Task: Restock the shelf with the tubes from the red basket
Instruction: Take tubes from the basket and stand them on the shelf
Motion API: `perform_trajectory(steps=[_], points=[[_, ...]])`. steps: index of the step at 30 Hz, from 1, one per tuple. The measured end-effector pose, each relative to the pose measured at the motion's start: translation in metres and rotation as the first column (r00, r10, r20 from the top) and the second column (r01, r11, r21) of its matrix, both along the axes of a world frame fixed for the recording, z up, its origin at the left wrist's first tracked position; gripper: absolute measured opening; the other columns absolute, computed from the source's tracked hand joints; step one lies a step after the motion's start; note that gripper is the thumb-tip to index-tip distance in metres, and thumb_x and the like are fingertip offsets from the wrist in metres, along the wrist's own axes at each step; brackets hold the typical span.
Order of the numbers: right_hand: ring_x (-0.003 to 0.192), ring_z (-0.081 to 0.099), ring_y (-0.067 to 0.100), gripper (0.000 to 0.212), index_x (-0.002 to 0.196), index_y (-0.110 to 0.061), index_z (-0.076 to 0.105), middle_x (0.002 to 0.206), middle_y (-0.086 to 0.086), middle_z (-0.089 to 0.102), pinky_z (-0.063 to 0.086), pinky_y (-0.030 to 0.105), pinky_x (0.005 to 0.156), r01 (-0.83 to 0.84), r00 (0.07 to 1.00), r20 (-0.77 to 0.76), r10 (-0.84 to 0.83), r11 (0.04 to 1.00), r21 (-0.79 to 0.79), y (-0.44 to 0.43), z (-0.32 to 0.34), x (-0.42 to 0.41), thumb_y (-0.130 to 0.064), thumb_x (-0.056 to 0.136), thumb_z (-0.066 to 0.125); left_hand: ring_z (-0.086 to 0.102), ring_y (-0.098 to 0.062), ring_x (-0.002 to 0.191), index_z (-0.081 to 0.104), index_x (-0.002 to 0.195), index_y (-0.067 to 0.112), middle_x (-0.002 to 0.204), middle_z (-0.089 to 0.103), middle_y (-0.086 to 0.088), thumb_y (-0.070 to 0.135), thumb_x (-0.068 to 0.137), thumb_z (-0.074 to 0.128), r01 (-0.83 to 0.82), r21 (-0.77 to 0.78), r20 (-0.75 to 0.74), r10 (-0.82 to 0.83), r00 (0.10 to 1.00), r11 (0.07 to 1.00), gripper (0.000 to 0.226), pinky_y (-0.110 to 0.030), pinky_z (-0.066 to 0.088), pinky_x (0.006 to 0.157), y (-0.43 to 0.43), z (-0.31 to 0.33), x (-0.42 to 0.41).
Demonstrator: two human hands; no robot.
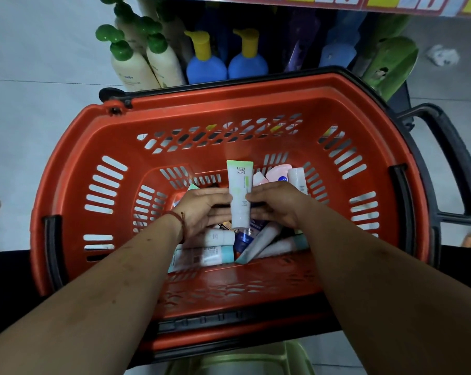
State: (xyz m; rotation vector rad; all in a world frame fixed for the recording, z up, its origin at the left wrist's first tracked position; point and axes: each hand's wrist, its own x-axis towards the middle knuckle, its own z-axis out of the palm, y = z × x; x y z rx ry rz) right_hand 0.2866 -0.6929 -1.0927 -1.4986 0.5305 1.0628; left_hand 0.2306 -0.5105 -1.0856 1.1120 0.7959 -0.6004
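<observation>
Still the picking step: left hand [202, 209] and right hand [276, 205] both pinch a white tube [239, 190] inside the red basket [229, 97]. Next up, probably lifting it clear to the far shelf [283, 2].

Cream pump bottles [137, 69] stand beside blue bottles [206, 67], crumpled paper [442, 56] apart

No legible text, print on white tube [239, 182] and shelf price tags [379, 1] blurred
</observation>
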Motion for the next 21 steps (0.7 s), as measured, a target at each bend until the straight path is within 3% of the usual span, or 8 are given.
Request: perform_trajectory(steps=[3, 11, 14, 18, 21], points=[[0.09, 0.075, 0.029, 0.021, 0.109, -0.002, 0.07, 0.103, 0.017, 0.076, 0.062, 0.038, 0.079, 0.045, 0.999, 0.006, -0.046, 0.999, 0.026, 0.0, 0.0, 0.0, 0.0, 0.088, 0.071, 0.077, -0.026, 0.082, 0.073, 0.099, 0.006, 0.097, 0.077, -0.015, 0.0, 0.085, 0.073, -0.042, 0.024, 0.006, 0.042, 0.999, 0.999, 0.015, -0.031, 0.063, 0.067, 0.001, 0.0, -0.002], [0.094, 0.074, 0.034, 0.024, 0.11, 0.002, 0.069, 0.103, 0.021, 0.075, 0.061, 0.047, 0.086, 0.079, 0.993, 0.086, -0.085, 0.994, 0.07, -0.001, 0.017, 0.001, 0.003, 0.087, 0.071, 0.076, -0.029, 0.093, 0.072, 0.107, 0.0, 0.102, 0.076, -0.018, -0.003, 0.084, 0.072, -0.041, 0.031, 0.086, 0.039, 0.996, 0.999, 0.023, -0.033, 0.063, 0.073, 0.003, 0.016, 0.001], [0.086, 0.074, 0.031, 0.017, 0.103, -0.001, 0.07, 0.1, 0.021, 0.075, 0.061, 0.046, 0.083, 0.069, 0.985, 0.152, -0.078, 0.996, 0.062, -0.001, 0.038, 0.0, 0.003, 0.087, 0.07, 0.075, -0.03, 0.092, 0.071, 0.107, -0.003, 0.101, 0.076, -0.02, -0.006, 0.084, 0.071, -0.056, 0.074, 0.169, 0.043, 0.985, 0.996, 0.023, -0.033, 0.063, 0.076, 0.0, 0.036, 0.001], [0.082, 0.073, 0.03, 0.026, 0.112, 0.004, 0.067, 0.101, 0.023, 0.074, 0.064, 0.039, 0.073, 0.101, 0.961, 0.25, -0.119, 0.991, 0.086, -0.004, 0.077, -0.005, 0.006, 0.086, 0.069, 0.076, -0.023, 0.085, 0.071, 0.1, 0.001, 0.099, 0.076, -0.016, -0.006, 0.082, 0.073, -0.048, 0.142, 0.295, 0.005, 0.956, 0.989, 0.02, -0.029, 0.063, 0.074, -0.007, 0.073, 0.001], [0.094, 0.073, 0.037, 0.028, 0.115, 0.005, 0.066, 0.106, 0.025, 0.073, 0.061, 0.048, 0.085, 0.063, 0.945, 0.315, -0.088, 0.994, 0.09, -0.011, 0.118, -0.008, 0.005, 0.087, 0.069, 0.076, -0.023, 0.08, 0.071, 0.101, -0.001, 0.098, 0.076, -0.016, -0.008, 0.081, 0.073, -0.04, 0.145, 0.359, -0.015, 0.933, 0.989, 0.021, -0.03, 0.063, 0.072, -0.013, 0.108, 0.001]])
